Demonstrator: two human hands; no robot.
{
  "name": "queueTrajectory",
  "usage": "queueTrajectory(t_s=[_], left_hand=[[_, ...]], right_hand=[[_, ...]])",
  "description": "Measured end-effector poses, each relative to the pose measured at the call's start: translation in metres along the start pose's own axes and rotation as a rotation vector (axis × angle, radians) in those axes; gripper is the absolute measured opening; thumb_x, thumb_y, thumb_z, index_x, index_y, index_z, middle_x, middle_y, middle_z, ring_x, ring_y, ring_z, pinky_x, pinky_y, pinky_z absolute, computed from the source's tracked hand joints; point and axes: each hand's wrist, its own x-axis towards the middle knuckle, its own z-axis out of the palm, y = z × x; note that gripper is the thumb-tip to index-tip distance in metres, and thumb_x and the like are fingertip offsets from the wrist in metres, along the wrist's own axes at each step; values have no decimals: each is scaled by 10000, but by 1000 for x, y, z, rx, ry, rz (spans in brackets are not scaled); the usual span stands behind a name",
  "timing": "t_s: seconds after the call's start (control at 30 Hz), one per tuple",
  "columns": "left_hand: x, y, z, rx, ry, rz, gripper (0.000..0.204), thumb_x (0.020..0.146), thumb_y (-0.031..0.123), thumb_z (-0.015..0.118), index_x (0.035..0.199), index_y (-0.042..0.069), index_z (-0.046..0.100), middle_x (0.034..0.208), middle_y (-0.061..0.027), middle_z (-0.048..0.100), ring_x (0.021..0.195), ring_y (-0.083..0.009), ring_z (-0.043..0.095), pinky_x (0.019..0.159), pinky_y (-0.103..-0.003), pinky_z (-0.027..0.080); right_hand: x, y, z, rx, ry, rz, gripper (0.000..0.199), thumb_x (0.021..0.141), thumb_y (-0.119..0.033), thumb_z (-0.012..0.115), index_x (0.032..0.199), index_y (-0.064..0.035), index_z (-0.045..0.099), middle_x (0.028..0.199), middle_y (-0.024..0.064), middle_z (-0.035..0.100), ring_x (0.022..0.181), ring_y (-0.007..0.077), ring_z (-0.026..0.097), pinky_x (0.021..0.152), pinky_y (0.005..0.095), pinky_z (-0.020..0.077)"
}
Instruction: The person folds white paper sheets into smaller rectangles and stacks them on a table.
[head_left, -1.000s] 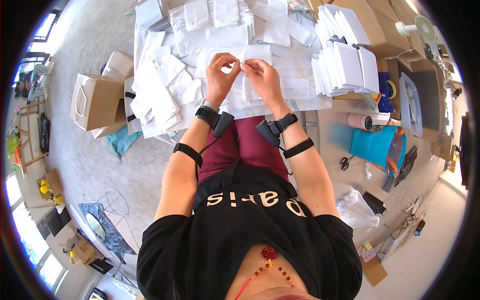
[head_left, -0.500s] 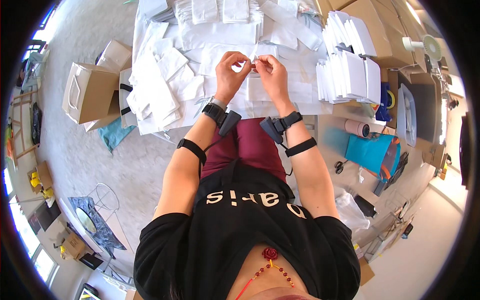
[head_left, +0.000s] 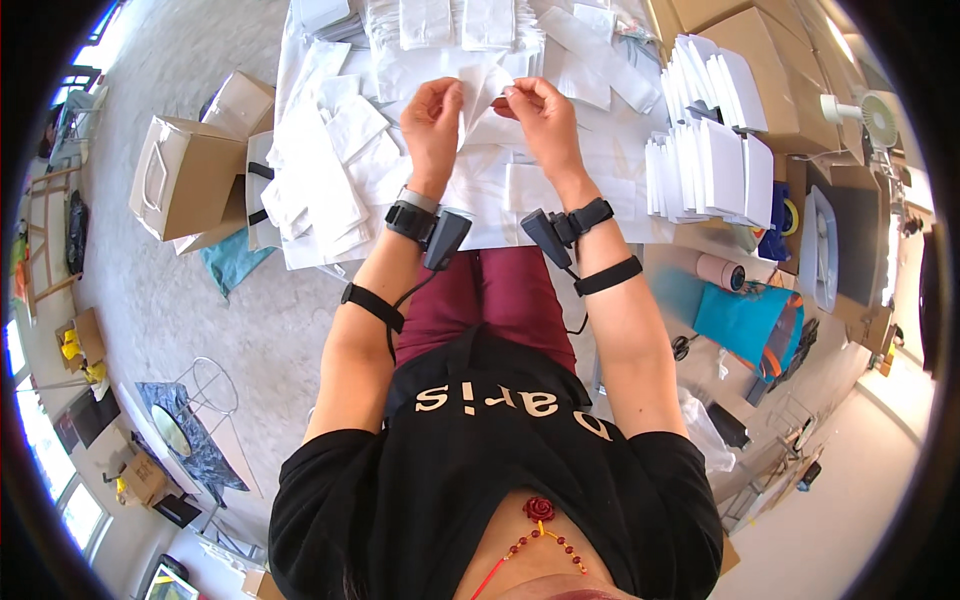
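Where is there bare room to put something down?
Table: near-edge strip between the heap of white pieces and the flat white piece. Grey floor: right of the cardboard boxes. Crowded: around the white sheet between left hand and right hand, and the standing white stacks.

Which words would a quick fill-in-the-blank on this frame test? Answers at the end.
1. Between the left hand and the right hand is a thin sheet coloured ____.
2. The turquoise bag lies to the person's ____.
3. The cardboard box with a handle stands to the person's ____.
4. The shirt is ____.

Missing words: white; right; left; black.
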Motion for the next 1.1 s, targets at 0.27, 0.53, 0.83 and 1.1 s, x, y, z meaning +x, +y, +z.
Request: queueTrajectory(t_s=[0.27,0.53,0.83,1.1], left_hand=[[40,41,-31,-203,110,72,161,1024,101,690,1104,-37,713,973,-56,751,860,-109,685,805,-280,583],[54,70,-48,-237,156,112,166,1012,148,713,1090,2,723,1003,-72,748,903,-167,720,851,-332,606],[37,80,-51,-231,143,31,158,992,143,741,1082,14,721,1006,-57,750,903,-143,704,835,-309,587],[-49,71,-22,-80,-86,-106,176,986,40,726,1132,-56,704,1013,-57,741,901,-92,676,808,-237,542]], right_hand=[[6,29,-55,300,188,119,218,1040,-114,606,1116,91,614,1069,178,715,973,278,758,912,355,635],[-4,72,-94,250,327,231,179,1044,-90,574,1080,84,597,1062,180,708,958,281,763,863,341,639],[-13,97,-100,-733,625,-27,249,966,-121,706,1124,51,617,1018,154,685,876,197,696,715,310,560],[-72,-21,-15,-352,119,-152,131,1001,-116,704,1087,-19,720,993,55,751,877,117,709,765,269,555]])
